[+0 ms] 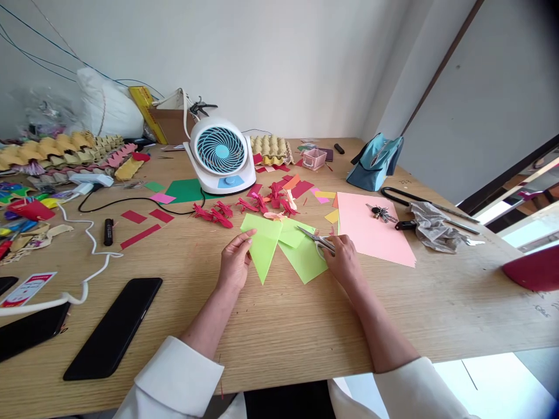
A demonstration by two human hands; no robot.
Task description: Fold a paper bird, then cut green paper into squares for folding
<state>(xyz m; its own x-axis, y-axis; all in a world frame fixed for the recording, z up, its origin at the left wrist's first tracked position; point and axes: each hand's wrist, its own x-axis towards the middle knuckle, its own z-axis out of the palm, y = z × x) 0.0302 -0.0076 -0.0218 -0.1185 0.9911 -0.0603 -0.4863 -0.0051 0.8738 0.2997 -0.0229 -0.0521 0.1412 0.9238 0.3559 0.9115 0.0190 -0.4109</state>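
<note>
Between the thumb and fingers of my left hand is a light green paper piece, its pointed end hanging toward me. My right hand is closed on the handles of a pair of scissors, whose blades point left over more green paper. That other green paper lies flat on the wooden table, under the scissors. Several folded red paper shapes sit just beyond the green paper. A stack of pink sheets lies to the right of my right hand.
A white fan stands at the back, its black cord running left. Two black phones and a marker lie at left. Keys rest on the pink sheets, with a blue bag behind. Egg trays fill the far left.
</note>
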